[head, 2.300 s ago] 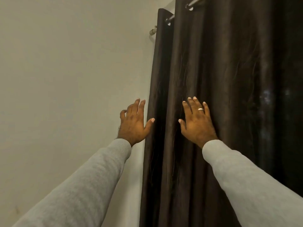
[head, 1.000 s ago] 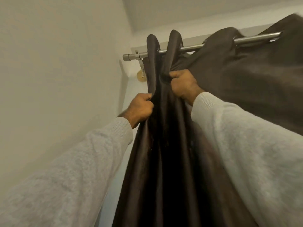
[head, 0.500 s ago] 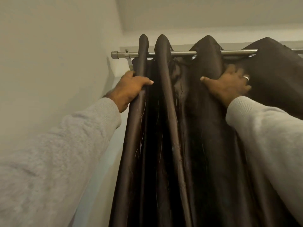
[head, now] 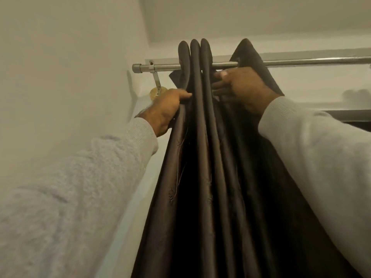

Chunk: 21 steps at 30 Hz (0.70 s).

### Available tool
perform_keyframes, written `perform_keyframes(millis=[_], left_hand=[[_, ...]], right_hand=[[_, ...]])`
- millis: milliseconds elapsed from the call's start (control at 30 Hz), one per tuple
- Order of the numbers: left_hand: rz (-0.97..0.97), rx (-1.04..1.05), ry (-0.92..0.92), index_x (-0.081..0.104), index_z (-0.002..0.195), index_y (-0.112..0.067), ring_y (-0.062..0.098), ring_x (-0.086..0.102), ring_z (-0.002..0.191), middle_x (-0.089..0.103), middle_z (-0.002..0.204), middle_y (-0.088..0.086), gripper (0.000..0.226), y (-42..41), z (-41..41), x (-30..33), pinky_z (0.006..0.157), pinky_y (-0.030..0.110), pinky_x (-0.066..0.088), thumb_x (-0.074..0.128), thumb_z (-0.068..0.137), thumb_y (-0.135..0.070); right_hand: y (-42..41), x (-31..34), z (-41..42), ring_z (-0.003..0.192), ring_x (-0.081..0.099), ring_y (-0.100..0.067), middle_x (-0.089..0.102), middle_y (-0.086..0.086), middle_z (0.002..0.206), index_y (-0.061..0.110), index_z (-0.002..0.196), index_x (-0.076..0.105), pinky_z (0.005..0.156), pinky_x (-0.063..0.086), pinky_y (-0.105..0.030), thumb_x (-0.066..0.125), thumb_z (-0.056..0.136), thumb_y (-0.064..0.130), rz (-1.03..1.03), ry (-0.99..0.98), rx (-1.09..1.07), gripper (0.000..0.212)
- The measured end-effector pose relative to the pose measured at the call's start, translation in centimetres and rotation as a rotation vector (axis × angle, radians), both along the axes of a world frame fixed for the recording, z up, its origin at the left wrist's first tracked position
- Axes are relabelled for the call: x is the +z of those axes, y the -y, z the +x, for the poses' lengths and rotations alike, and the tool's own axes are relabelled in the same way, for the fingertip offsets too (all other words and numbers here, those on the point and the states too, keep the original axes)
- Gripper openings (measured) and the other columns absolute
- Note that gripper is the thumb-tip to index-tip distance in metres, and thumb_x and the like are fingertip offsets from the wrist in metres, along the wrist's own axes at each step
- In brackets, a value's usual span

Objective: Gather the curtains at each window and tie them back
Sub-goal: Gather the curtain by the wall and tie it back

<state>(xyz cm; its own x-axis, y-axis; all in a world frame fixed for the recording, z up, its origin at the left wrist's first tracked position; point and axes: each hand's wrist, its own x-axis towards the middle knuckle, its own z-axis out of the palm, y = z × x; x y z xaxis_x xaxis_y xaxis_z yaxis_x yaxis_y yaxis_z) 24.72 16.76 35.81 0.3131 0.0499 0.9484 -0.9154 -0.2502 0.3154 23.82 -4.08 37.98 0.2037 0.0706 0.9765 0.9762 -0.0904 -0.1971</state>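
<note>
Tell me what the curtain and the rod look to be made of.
Curtain: dark brown woven fabric with a satin-like sheen, judging by the soft highlights along its rounded folds; likely synthetic, though the fibre is unclear. Rod: brushed silvery metal, shown by its even grey gleam and capped end.

Curtain (head: 202, 137) folds — now bunched leftward

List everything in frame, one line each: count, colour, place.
curtain: one, dark brown, bunched in folds at the rod's left end
curtain rod: one, silver metal, across the top
rod bracket: one, metal with a brass-coloured base, on the wall under the rod's left end
wall: off-white, left and behind
window frame: dark edge, far right
sleeves: two, light grey
left hand: fingers grip the leftmost fold
right hand: fingers grip the right folds below the rod
</note>
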Motion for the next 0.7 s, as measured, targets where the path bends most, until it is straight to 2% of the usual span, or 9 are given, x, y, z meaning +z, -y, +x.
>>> perform_keyframes(millis=[100,133,200,300,400,500,567,633,700], left_hand=[[-0.041,0.084,0.043,0.076,0.120,-0.015,0.040,0.075,0.111,0.078,0.116,0.016,0.062,-1.6,-0.3,0.6,0.100,0.061,0.059,0.077,0.074,-0.057],[-0.047,0.090,0.068,0.076,0.120,-0.017,0.038,0.074,0.111,0.078,0.117,0.013,0.064,-1.9,-0.6,0.7,0.099,0.058,0.059,0.078,0.072,-0.059],[-0.071,0.084,0.119,0.075,0.115,-0.021,0.029,0.071,0.109,0.075,0.120,0.007,0.054,-2.4,-1.2,1.1,0.092,0.050,0.059,0.076,0.074,-0.056],[-0.066,0.064,0.147,0.070,0.113,-0.027,0.024,0.068,0.107,0.072,0.128,0.002,0.042,-2.5,-1.9,1.4,0.078,0.041,0.057,0.073,0.079,-0.052],[-0.005,0.097,0.108,0.073,0.122,-0.021,0.033,0.073,0.111,0.076,0.124,0.010,0.050,-2.1,-1.6,2.0,0.092,0.052,0.062,0.076,0.080,-0.048],[0.024,0.158,0.095,0.078,0.118,-0.021,0.038,0.077,0.106,0.079,0.113,0.015,0.030,-0.4,-0.7,2.5,0.097,0.056,0.062,0.062,0.093,-0.022],[0.037,0.130,0.075,0.082,0.113,-0.024,0.037,0.078,0.106,0.081,0.112,0.014,0.035,1.1,0.1,2.8,0.099,0.055,0.062,0.054,0.096,-0.013],[0.075,0.074,0.040,0.085,0.110,-0.025,0.037,0.077,0.110,0.080,0.116,0.014,0.034,2.2,0.5,2.7,0.100,0.054,0.061,0.057,0.094,-0.015],[0.069,0.078,0.054,0.084,0.109,-0.023,0.034,0.076,0.109,0.080,0.114,0.011,0.029,2.4,-0.2,2.4,0.094,0.049,0.062,0.059,0.094,-0.023]], right_hand=[[3.9,-0.3,1.3,0.110,0.068,-0.030,0.072,-0.012,0.118,0.018,0.115,0.072,0.098,0.058,-0.054,0.058,0.097,0.035,0.330,0.291,-0.636,0.029],[5.0,-0.5,1.9,0.121,0.061,-0.035,0.066,-0.012,0.128,0.019,0.123,0.067,0.103,0.052,-0.055,0.060,0.093,0.039,0.400,0.331,-0.807,0.036],[6.9,-0.7,2.8,0.138,0.044,-0.044,0.050,-0.016,0.146,0.018,0.139,0.053,0.109,0.038,-0.058,0.065,0.087,0.044,0.452,0.281,-0.956,0.059],[8.7,-0.5,3.4,0.137,0.048,-0.042,0.051,-0.016,0.150,0.020,0.149,0.047,0.110,0.040,-0.055,0.070,0.087,0.039,0.373,0.071,-0.798,0.069],[8.3,-0.4,3.0,0.108,0.058,-0.030,0.066,-0.012,0.131,0.020,0.138,0.064,0.093,0.044,-0.037,0.062,0.095,0.012,0.085,-0.042,-0.634,0.044],[5.4,-0.3,2.2,0.100,0.061,-0.024,0.068,-0.007,0.119,0.018,0.132,0.070,0.077,0.046,-0.020,0.054,0.098,-0.002,-0.057,0.069,-0.565,0.043],[2.8,-0.1,1.8,0.100,0.067,-0.020,0.069,-0.004,0.117,0.018,0.134,0.071,0.062,0.045,-0.005,0.052,0.096,-0.009,-0.166,0.147,-0.470,0.050],[1.4,0.7,2.7,0.110,0.069,-0.019,0.071,-0.002,0.123,0.019,0.138,0.069,0.069,0.050,-0.005,0.049,0.097,-0.011,-0.302,0.163,-0.366,0.055],[1.7,1.2,3.6,0.117,0.069,-0.019,0.072,-0.003,0.129,0.020,0.138,0.069,0.087,0.057,-0.019,0.048,0.101,-0.006,-0.354,0.105,-0.160,0.050]])
